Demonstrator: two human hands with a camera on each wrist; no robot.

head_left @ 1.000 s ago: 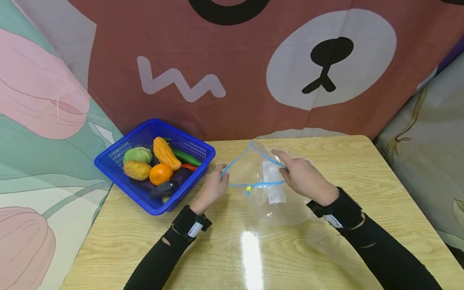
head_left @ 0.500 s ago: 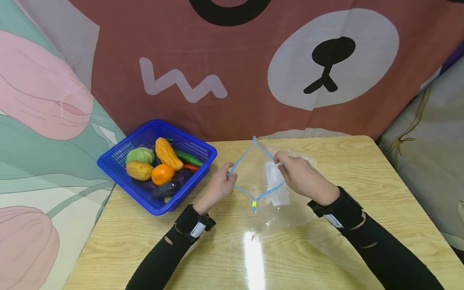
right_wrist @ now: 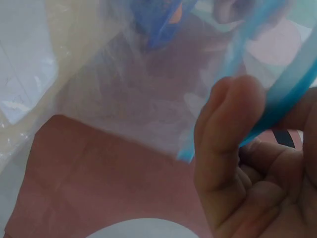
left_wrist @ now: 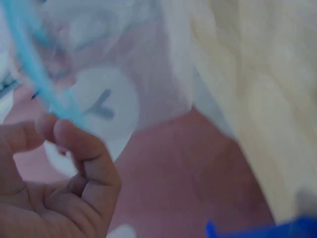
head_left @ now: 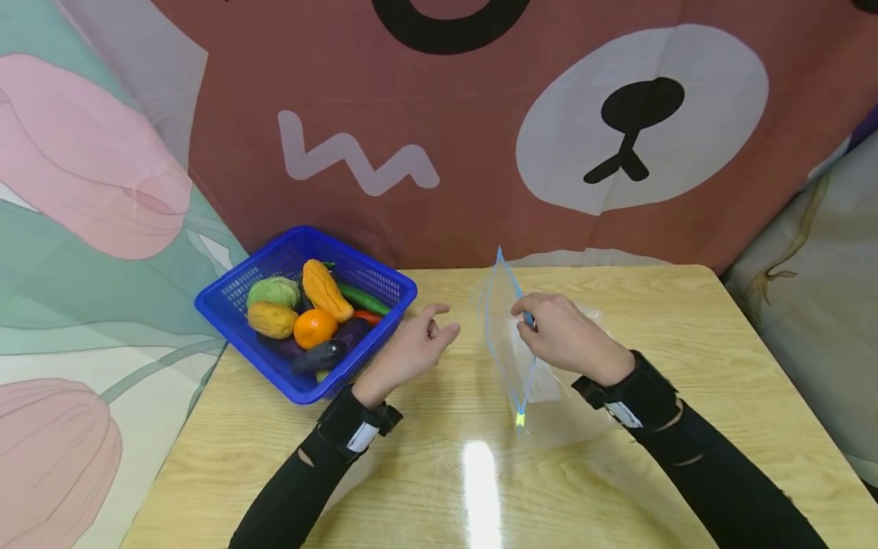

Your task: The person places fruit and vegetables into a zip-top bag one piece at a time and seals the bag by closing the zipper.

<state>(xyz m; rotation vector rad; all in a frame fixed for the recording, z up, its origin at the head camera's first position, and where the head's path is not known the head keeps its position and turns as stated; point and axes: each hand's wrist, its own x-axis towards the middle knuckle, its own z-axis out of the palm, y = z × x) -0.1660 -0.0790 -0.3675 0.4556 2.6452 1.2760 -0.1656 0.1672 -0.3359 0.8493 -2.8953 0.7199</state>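
A clear zip bag (head_left: 507,343) with a blue zip edge and a yellow slider stands over the table, its mouth parted into a narrow gap. My right hand (head_left: 569,335) pinches the blue edge between thumb and fingers; the right wrist view shows that blue strip (right_wrist: 292,89) running through the grip. A white label (head_left: 542,381) shows through the film. My left hand (head_left: 411,347) is apart from the bag, to its left, with thumb and index finger spread and nothing between them. It hovers beside the right side of a blue basket (head_left: 302,393).
Inside the basket are an orange (head_left: 315,329), a green cabbage (head_left: 273,293), a yellow squash (head_left: 326,290), dark eggplants (head_left: 319,356) and other produce. A printed cloth (head_left: 466,213) hangs behind the far edge of the wooden table (head_left: 425,488).
My left hand has let go of the bag's edge and drawn back left. The bag's mouth has narrowed and shifted right, while my right hand keeps its pinch.
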